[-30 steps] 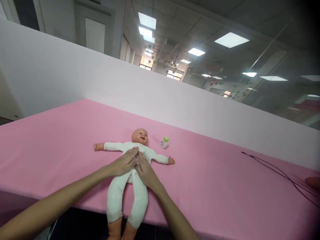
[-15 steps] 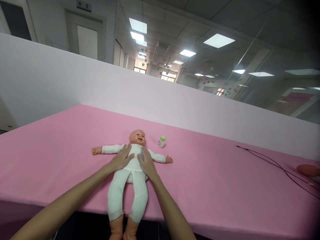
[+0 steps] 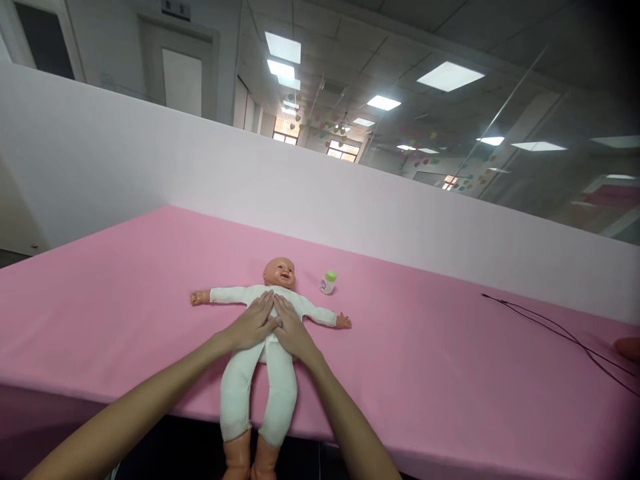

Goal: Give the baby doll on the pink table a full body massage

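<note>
A baby doll (image 3: 281, 393) with a white cloth body lies on its back on the pink table cover (image 3: 425, 353). Its head points away from me, its arms are spread, and its feet hang past the near edge. My left hand (image 3: 253, 321) lies flat on the left side of the doll's chest and belly, fingers stretched out. Beside it, my right hand (image 3: 291, 327) rests flat on the other side, also open. The fingertips and thumbs of both hands meet near the middle of the chest. A small bottle with a green cap (image 3: 328, 283) stands right of the doll's head.
Thin black cables (image 3: 550, 327) run across the right side of the table. An orange-brown rounded object (image 3: 627, 348) is cut off at the right edge. A low white wall (image 3: 350, 207) topped with glass borders the far side.
Both hands have slid inward over the doll's chest, from apart to touching each other. The view has shifted slightly, so everything sits a little further right.
</note>
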Demonstrator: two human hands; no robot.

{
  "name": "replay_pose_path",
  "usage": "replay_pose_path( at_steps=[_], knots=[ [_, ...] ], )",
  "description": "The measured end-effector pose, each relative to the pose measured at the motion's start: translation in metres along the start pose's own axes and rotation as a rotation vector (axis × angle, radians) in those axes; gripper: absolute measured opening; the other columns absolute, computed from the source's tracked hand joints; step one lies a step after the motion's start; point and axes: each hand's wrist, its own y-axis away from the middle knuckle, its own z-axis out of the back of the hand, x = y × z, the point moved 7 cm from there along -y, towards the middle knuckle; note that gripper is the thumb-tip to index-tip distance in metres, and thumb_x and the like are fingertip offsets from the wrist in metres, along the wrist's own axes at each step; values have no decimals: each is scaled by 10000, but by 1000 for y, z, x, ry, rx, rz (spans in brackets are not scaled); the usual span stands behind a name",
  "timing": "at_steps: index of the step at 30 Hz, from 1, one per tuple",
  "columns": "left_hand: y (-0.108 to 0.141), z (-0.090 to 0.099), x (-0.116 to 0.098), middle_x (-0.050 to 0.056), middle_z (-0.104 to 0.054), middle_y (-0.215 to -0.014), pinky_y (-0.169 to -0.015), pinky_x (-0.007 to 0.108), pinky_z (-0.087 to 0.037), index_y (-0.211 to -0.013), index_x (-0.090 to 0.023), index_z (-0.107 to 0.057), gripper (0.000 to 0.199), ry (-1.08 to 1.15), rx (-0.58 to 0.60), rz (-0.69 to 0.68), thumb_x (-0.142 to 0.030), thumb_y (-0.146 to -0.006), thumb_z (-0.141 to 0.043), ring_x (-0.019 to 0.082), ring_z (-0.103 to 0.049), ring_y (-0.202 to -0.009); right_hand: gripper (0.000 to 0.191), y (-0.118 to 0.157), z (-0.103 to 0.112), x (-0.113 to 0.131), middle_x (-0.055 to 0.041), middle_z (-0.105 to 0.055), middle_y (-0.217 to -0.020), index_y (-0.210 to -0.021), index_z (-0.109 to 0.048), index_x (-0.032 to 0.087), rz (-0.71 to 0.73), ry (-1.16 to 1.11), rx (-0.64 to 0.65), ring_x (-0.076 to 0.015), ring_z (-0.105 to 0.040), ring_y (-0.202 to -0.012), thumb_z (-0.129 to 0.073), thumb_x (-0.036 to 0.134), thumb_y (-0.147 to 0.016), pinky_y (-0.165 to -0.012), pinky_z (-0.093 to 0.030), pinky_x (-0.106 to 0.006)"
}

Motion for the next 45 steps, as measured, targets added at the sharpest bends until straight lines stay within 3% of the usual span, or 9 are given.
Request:
replay_pose_path(
  at_steps=[6, 12, 17, 22, 27, 33, 38, 42, 45],
  knots=[
    [-20, 2, 29, 171, -96, -1728, -1285, 536, -70, -1658, -84, -173, 886, -37, -73, 131, -706, -1027, -171, 314, -9, -1606, 739, -9, 16, -38, -150, -341, -1671, -1598, -376, 89, -192, -15, -250, -284, -265, -1575, -417, 539, -1013, -1303, -181, -490],
    [12, 6, 44, 148, 104, -1714, -1289, 515, -68, -1673, -94, -8, 964, 17, 87, 165, -745, -1005, -250, 319, 74, -1595, 859, 28, 21, -40, -104, -141, -1733, -1652, -218, 107, -279, -69, -130, -251, -115, -1613, -356, 666, -1015, -1316, -103, -466],
    [31, 3, 18, 100, 112, -1717, -1295, 513, -77, -1683, -171, -33, 885, 49, 165, 43, -714, -1024, -269, 308, 90, -1592, 851, 40, 13, -18, -51, -122, -1737, -1656, -230, 197, -222, -127, 14, -249, -59, -1617, -413, 700, -995, -1316, -72, -474],
    [-1, -3, -13, 135, -73, -1735, -1309, 448, -83, -1674, -115, -148, 849, 41, 14, -37, -680, -1044, -221, 274, -40, -1609, 720, 4, 9, -13, -43, -255, -1715, -1630, -330, 228, -76, -149, -26, -209, -153, -1606, -316, 642, -1040, -1318, -92, -447],
    [-27, 0, 6, 171, -103, -1730, -1302, 464, -62, -1650, -40, -186, 870, -8, -49, 59, -664, -1044, -165, 274, -45, -1611, 821, -17, 19, -42, -136, -326, -1681, -1603, -374, 109, -191, -61, -182, -270, -260, -1577, -375, 665, -999, -1306, -166, -471],
    [6, 11, 34, 150, 78, -1723, -1293, 498, -58, -1672, -77, -61, 944, 70, 40, 175, -728, -1010, -236, 318, 94, -1592, 866, 20, 22, -57, -115, -247, -1709, -1638, -295, 138, -269, -90, -191, -270, -200, -1596, -390, 701, -986, -1308, -149, -478],
    [30, 5, 15, 166, 114, -1711, -1289, 514, -72, -1673, -85, -44, 974, 48, 163, 104, -754, -999, -262, 339, 87, -1590, 818, 43, 13, -33, -52, -122, -1736, -1659, -227, 201, -233, -105, -21, -241, -107, -1613, -406, 664, -1009, -1314, -119, -460],
    [12, -6, -8, 170, 31, -1728, -1297, 469, -58, -1669, -67, -89, 940, -7, 114, 8, -722, -1016, -255, 309, 57, -1601, 731, 26, 8, -10, -27, -174, -1731, -1657, -230, 250, -102, -95, 75, -230, -121, -1611, -418, 579, -1031, -1315, -108, -470],
    [-10, -6, -9, 183, -69, -1730, -1298, 450, -63, -1657, -61, -171, 879, -39, 5, -5, -678, -1035, -239, 281, -17, -1610, 703, 6, 10, -12, -42, -219, -1722, -1650, -267, 237, -94, -64, 11, -232, -168, -1604, -419, 533, -1030, -1314, -123, -471]
  ],
)
